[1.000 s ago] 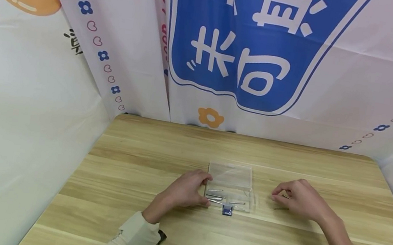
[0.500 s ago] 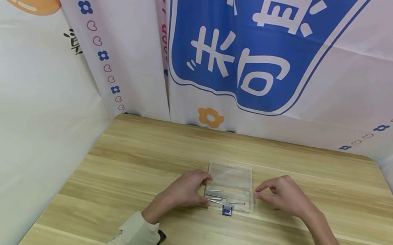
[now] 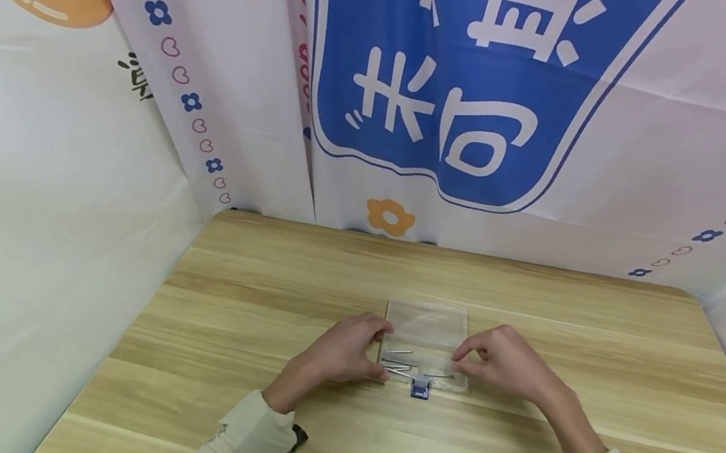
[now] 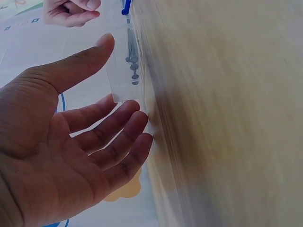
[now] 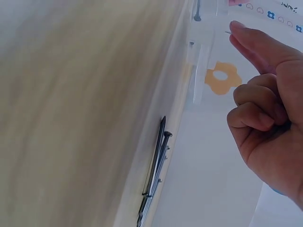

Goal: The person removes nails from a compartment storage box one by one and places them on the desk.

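Note:
A clear plastic box [image 3: 433, 360] lies on the table with its lid [image 3: 426, 322] folded back and several nails [image 3: 396, 369] in it. My left hand [image 3: 343, 348] rests at the box's left side, its fingers loosely bent and touching the corner in the left wrist view. Over the right edge of the box, my right hand [image 3: 505, 361] pinches a nail [image 5: 228, 32] between thumb and forefinger; only a thin end of it shows. Its other fingers are curled in. A blue latch [image 3: 420, 390] sticks out at the box's front.
Several loose nails [image 5: 155, 165] lie on the wooden table [image 3: 256, 304] in the right wrist view; in the head view my right hand and arm cover them. A printed cloth [image 3: 542, 227] hangs behind the table.
My right hand has moved left from the loose nails on the table to the box's right edge, carrying the nail. My left hand has stayed in place.

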`<state>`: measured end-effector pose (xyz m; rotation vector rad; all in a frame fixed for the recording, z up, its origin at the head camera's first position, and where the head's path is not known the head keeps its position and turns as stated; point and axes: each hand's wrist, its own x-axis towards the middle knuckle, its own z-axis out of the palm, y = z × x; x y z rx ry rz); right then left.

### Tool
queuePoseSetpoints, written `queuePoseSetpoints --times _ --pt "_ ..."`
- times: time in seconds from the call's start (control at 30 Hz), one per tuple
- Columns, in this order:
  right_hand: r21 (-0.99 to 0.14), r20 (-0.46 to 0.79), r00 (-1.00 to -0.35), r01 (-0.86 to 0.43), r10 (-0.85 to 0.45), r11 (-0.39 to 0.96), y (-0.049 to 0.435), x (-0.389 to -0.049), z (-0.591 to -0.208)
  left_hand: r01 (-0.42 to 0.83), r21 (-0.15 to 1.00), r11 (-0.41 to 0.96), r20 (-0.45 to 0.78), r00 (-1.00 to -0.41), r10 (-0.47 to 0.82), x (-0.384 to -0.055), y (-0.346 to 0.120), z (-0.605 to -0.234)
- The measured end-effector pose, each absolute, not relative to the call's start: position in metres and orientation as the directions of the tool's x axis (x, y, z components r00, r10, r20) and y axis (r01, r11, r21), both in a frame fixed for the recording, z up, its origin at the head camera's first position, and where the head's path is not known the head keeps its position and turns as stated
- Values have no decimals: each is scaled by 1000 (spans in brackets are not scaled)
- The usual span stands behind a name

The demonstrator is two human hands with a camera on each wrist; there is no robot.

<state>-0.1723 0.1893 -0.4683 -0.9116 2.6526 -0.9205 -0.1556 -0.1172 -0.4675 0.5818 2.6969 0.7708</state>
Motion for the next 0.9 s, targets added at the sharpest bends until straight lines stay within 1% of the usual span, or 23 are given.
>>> queuePoseSetpoints --times 0.3,0.53,0.8,0.9 --pt "-600 -2 -751 -528 -660 602 179 -170 -470 330 547 770 -134 -873 469 -157 -118 -468" --pt "-592 -27 -742 -528 -669 609 174 -170 -474 326 538 777 -141 -875 464 -158 -117 -467" --pt "-513 22 -710 -613 -704 601 169 -172 -480 306 538 785 -152 -881 448 -156 -115 -466" --pt "-479 29 -709 -629 -705 613 167 -171 -481 303 536 788 -154 -882 444 -156 -115 -467"
